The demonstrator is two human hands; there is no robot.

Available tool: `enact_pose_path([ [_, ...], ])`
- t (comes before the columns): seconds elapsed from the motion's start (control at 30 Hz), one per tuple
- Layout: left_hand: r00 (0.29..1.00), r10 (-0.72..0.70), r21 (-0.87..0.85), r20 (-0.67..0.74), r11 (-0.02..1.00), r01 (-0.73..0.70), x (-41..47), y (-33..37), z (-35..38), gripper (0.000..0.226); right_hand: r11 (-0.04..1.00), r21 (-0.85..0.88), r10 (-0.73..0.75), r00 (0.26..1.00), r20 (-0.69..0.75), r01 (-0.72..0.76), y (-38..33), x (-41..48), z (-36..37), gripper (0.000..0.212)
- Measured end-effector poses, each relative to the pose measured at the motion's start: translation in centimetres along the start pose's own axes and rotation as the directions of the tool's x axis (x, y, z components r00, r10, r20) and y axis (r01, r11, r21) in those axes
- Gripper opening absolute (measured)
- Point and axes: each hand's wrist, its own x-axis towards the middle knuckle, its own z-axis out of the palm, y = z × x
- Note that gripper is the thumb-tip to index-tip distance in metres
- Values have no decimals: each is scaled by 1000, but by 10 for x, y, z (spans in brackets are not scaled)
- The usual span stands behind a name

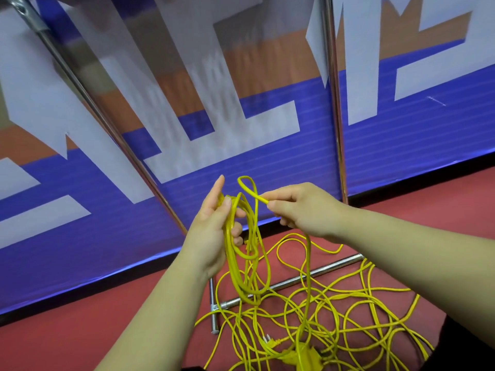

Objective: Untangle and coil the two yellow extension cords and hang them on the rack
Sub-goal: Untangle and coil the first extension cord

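- Left grip (211, 231): I have it closed round a small coil (232, 263) of a few turns, which hangs below it.
- Right grip (302, 210): pinches the yellow cord (254, 194); a fresh loop stands between the two grips.
- Tangle (316, 328): most of the cords' length lies loose on the floor (80, 330) below the right grip, across the foot of the rack (289, 282), with a plug (270, 341) in it.
- Progress, by my estimate: early. The first coil is begun and nothing is hung.
- Containers: none in view.
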Motion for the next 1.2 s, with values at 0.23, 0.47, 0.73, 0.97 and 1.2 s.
enact_pose_path([
  [0.23,987,26,-104,-158,994,-43,4,2,3,53,903,-351,-183,961,205,247,-5,-14,11,28],
  [0.47,970,71,-98,-233,991,-96,7,7,-4,59,934,-258,-166,941,296,246,-1,-21,21,28],
  [0.73,995,9,-146,103,989,6,-6,30,-17,66,992,-119,8,972,-234,-37,7,1,0,46],
  [0.97,852,-23,-174,523,976,134,-15,36,-29,85,996,54,69,997,-27,-67,0,18,-14,102],
  [1.2,973,105,-144,204,987,-76,-11,35,-31,77,929,314,153,975,160,-197,28,17,3,37],
])
